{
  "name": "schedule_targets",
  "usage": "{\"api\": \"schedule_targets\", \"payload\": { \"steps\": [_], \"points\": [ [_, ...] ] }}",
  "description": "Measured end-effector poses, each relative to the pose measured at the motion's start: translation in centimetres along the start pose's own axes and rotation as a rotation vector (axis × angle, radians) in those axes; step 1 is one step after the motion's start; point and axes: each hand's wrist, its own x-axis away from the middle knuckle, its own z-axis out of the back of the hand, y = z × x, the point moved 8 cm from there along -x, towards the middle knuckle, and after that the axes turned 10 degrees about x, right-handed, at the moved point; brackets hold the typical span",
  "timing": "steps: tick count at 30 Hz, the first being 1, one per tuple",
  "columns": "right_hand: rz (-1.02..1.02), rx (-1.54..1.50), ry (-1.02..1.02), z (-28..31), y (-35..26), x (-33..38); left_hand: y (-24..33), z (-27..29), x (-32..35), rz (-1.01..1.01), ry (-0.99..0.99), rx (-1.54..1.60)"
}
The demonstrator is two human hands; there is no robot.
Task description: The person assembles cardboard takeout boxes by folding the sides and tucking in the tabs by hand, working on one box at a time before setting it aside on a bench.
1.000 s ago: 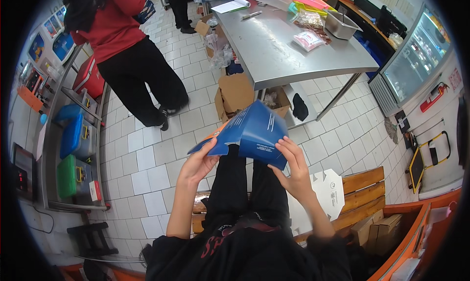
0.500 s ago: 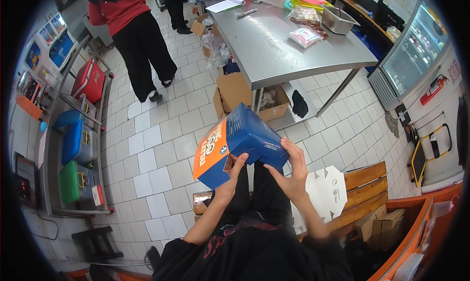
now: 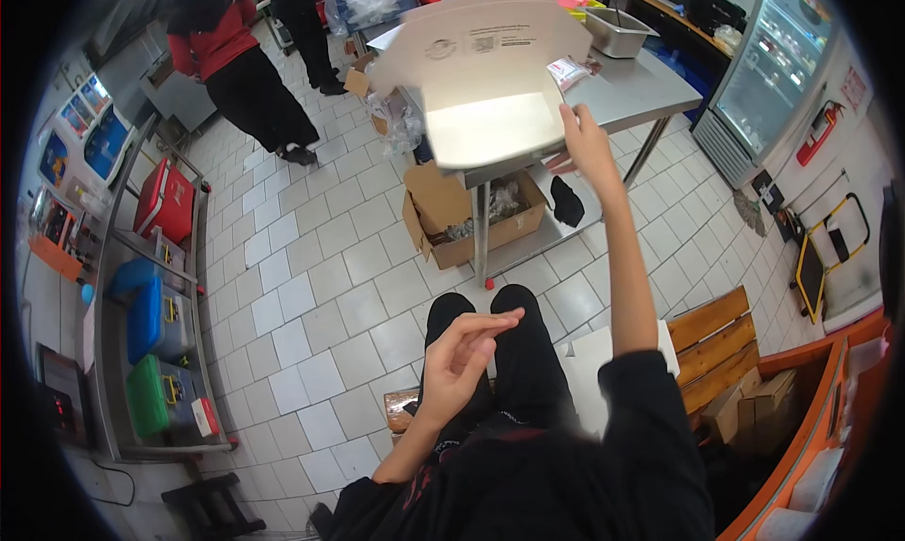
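A folded carton box (image 3: 495,131) with a raised lid flap shows its white inside at the near corner of the steel table (image 3: 650,89). My right hand (image 3: 591,152) reaches out to it, fingers closed on its right edge. Whether the box rests on the tabletop or hangs just over it, I cannot tell. My left hand (image 3: 460,357) is over my lap, holding nothing, its fingers stretched out and loosely bent. Beside my right thigh lies a flat white carton sheet (image 3: 596,371), partly hidden by my right arm.
An open cardboard box (image 3: 457,249) stands by the table leg. A metal pan (image 3: 617,34) and packets share the tabletop. Wooden bench slats (image 3: 712,338) are at my right. A shelf rack with bins (image 3: 146,381) lines the left. Another person (image 3: 236,79) stands far left.
The box has gone from both hands above my lap out to the table corner in my right hand, turned so its white inside shows. My left hand has let go.
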Motion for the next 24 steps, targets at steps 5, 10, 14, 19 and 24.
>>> {"api": "schedule_targets", "payload": {
  "steps": [5, 10, 14, 19, 24],
  "points": [
    [0.010, 0.319, -0.086, 2.5, 1.5, -4.4, -1.9, 2.7, 1.8, 0.221, 0.166, -0.210],
    [0.140, 0.363, 0.172, 3.8, 9.7, 3.9, -4.7, 6.2, 3.8, 0.348, 0.264, -0.343],
    [-0.271, 1.119, -0.244, -1.5, 36.8, 24.9, -7.3, 7.1, 5.4, 0.461, 0.253, -0.322],
    [-0.526, 1.012, -0.327, -1.1, 37.0, 36.9, -9.1, 8.1, 5.6, 0.534, 0.239, -0.320],
    [-0.275, 0.932, -0.292, 1.8, 40.0, 37.2, -9.2, 6.2, 3.7, 0.509, 0.169, -0.304]
  ]
}}
